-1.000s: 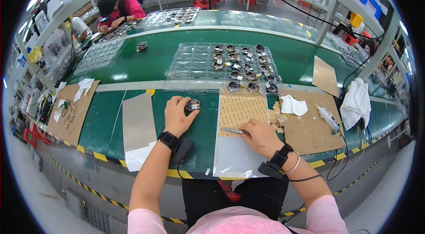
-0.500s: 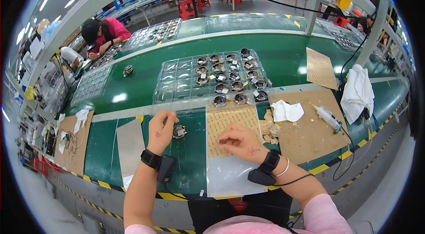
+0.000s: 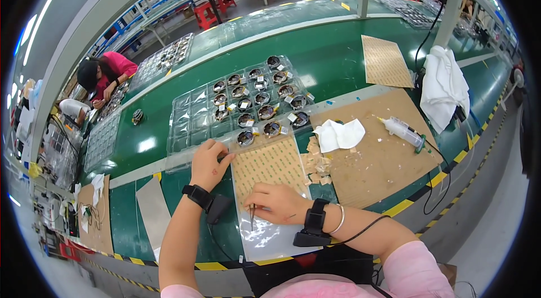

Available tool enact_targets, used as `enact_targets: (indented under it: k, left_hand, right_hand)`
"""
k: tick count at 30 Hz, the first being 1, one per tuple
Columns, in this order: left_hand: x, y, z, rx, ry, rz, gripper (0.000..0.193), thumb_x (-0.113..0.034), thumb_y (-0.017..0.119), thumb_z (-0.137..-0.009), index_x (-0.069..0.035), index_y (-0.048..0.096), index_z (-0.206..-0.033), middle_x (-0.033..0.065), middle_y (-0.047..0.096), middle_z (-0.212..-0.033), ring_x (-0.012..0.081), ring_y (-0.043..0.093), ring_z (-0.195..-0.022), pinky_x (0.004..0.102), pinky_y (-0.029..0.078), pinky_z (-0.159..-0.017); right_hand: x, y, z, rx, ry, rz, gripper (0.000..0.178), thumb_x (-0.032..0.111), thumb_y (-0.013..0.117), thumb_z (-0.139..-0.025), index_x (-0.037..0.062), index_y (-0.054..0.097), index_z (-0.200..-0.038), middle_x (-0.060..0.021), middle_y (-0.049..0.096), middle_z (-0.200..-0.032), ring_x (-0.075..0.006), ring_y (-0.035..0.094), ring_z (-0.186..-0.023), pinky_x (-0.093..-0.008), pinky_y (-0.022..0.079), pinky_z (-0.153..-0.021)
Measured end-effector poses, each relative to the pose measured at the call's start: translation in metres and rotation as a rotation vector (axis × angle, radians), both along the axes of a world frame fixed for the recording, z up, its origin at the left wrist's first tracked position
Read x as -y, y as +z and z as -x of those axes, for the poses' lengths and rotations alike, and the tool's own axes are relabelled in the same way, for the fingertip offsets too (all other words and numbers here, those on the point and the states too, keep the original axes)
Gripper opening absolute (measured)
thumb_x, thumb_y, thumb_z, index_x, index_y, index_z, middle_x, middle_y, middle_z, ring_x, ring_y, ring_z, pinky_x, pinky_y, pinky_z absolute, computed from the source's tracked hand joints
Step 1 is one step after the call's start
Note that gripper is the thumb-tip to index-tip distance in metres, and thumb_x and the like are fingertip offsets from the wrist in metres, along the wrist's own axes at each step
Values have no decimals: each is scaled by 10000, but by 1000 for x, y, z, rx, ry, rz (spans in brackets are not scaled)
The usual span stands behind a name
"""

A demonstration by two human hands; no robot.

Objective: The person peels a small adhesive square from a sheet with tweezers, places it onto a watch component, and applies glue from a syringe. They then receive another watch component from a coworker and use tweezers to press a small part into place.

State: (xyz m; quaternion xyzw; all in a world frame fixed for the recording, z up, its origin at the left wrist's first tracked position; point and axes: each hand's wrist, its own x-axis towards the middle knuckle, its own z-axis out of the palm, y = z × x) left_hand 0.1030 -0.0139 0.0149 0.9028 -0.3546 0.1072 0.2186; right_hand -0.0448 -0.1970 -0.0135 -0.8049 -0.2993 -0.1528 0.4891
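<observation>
My right hand (image 3: 275,202) grips a slim pair of tweezers (image 3: 252,218), points down, over the lower part of a sheet. That sheet has a tan upper part (image 3: 265,168) with rows of small green marks and a glossy pale lower part (image 3: 270,241). My left hand (image 3: 209,164) is curled at the sheet's upper left corner, by the near edge of a clear compartment tray (image 3: 189,112). Its fingertips are partly hidden, and what they hold, if anything, cannot be made out. Several round electronic parts (image 3: 245,138) sit in the tray's right-hand compartments.
To the right, a brown board (image 3: 372,168) carries a white cloth (image 3: 340,134), tan scraps (image 3: 317,162) and a syringe (image 3: 403,130). A white cloth bundle (image 3: 444,89) hangs beyond it. Another person (image 3: 110,75) works at the far left. A lone round part (image 3: 137,117) lies left of the tray.
The view has shifted. My left hand has moved right to the sheet's corner, and the round part beside it is out of sight. My right hand has come nearer, over the sheet's glossy part.
</observation>
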Motion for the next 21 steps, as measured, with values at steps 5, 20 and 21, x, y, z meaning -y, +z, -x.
enact_targets:
  k: [5, 20, 21]
  left_hand:
    - [-3, 5, 16, -31, 15, -17, 181, -153, 735, -786, -23, 609, -782, 99, 544, -756, 259, 599, -691, 348, 482, -623]
    - [-44, 32, 35, -809, 84, 834, 265, -167, 550, -970, 33, 651, -1111, 92, 687, -998, 142, 625, -867, 273, 491, -813]
    - [-45, 34, 37, -867, 81, 883, 278, -168, 538, -979, 43, 644, -1127, 91, 688, -1007, 129, 620, -881, 264, 486, -834]
  right_hand:
    - [0, -2, -2, 37, 5, 20, 207, 71, 696, -772, 126, 634, -962, -50, 547, -813, -243, 608, -684, -337, 493, -591]
    - [-1, 1, 0, 1, 30, 17, 195, 44, 684, -766, 116, 626, -938, -48, 564, -820, -229, 614, -674, -327, 497, -586]
    - [0, 1, 0, -12, 29, 21, 179, 55, 680, -772, 114, 621, -930, -50, 563, -820, -239, 617, -683, -336, 500, -590]
